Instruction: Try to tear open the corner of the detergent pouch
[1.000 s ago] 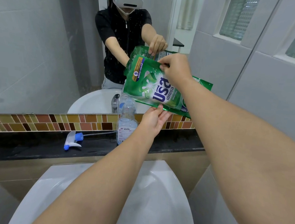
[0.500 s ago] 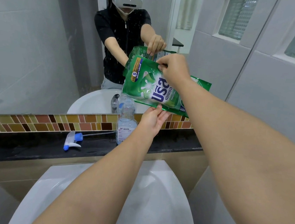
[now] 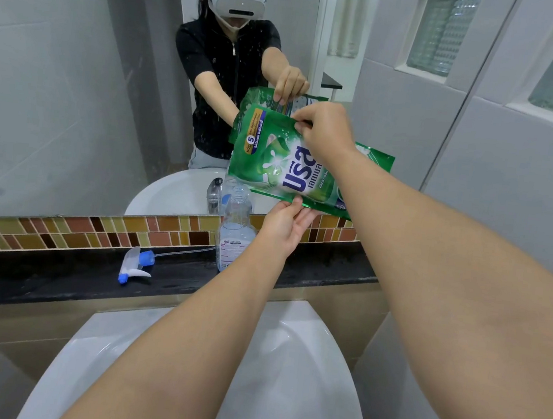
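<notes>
Over the ledge's (image 3: pixel 53 280) middle, above the bottle (image 3: pixel 235 235), my right hand (image 3: pixel 325 130) pinches the green pouch (image 3: pixel 273 160); left hand (image 3: pixel 287 224) cups it, fingers relaxed.

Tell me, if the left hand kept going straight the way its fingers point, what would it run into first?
The left hand points up and away, its fingertips already at the lower edge of the tilted green refill pouch, so the pouch comes first. Beyond it is probably the mirror, though depth is hard to judge.

Black ledge (image 3: pixel 323 266): open clear bottle (image 3: pixel 235 228) stands directly under green pouch (image 3: pixel 273 160), little gap between. Spray head (image 3: pixel 134 263) lies well left. Ledge between them is passable; mirror (image 3: pixel 72 117) blocks behind.
</notes>
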